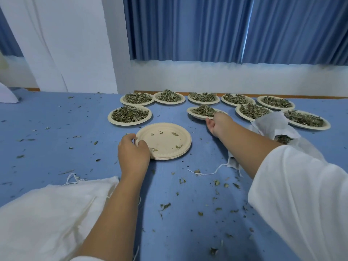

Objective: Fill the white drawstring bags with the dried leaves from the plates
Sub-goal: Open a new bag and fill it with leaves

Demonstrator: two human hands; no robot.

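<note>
- Head view: the right grip pinches the near rim of a full plate just beyond and right of the empty plate stack; the left grip curls round that stack's left rim.
- Its dried leaves look light, brittle and spill-prone; the thin plate probably flexes, so support underneath seems wise.
- The open bag lies right of the stack; the blue bench is littered with crumbs; blue curtains hang behind.
</note>
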